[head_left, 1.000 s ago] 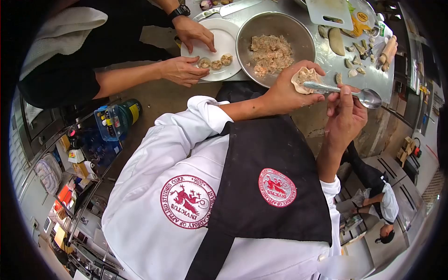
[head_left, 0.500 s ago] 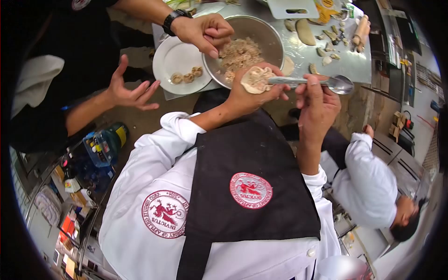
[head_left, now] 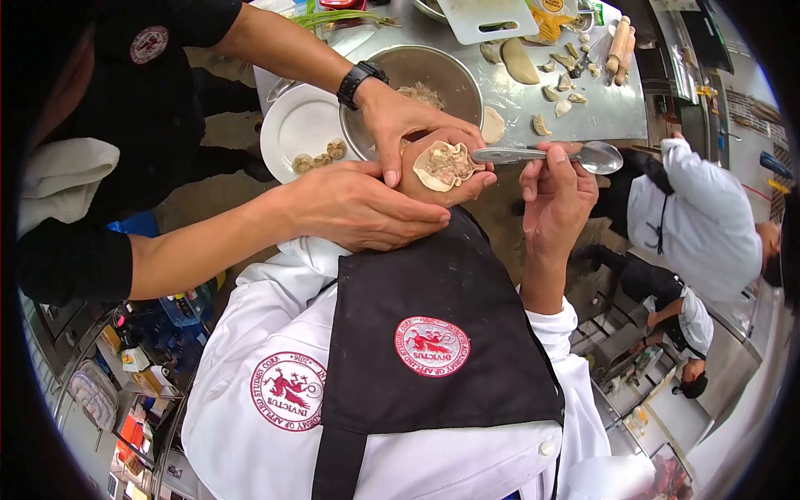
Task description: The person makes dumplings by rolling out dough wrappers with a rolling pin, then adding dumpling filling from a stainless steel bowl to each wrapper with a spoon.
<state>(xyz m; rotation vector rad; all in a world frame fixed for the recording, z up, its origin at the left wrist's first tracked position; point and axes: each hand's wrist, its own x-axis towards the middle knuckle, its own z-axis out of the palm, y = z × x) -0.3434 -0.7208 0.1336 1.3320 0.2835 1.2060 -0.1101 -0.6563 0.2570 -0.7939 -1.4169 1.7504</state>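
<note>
A round dumpling wrapper (head_left: 445, 166) with meat filling on it and a ruffled edge lies in the cupped palm of my left hand (head_left: 442, 137). A co-worker's two hands, one (head_left: 398, 117) above and one (head_left: 371, 204) below, cup around my left hand and hide part of it. My right hand (head_left: 560, 193) pinches a metal spoon (head_left: 518, 154) near its bowl. The spoon's bowl points right, and its handle end reaches the wrapper's right edge. Just beyond my left hand stands a steel mixing bowl (head_left: 467, 71) with ground filling (head_left: 421, 96).
A white plate (head_left: 279, 125) holds three shaped dumplings (head_left: 319, 157). On the steel table (head_left: 400, 32) are a flat wrapper (head_left: 492, 124), a dough piece (head_left: 520, 61), dough scraps, a white cutting board (head_left: 486, 18) and rolling pins (head_left: 618, 46). Other people (head_left: 696, 217) stand at right.
The co-worker's hands have moved in from the left and now surround my left hand. The spoon's handle end has drawn back slightly from over the filling. My hands have shifted a little.
</note>
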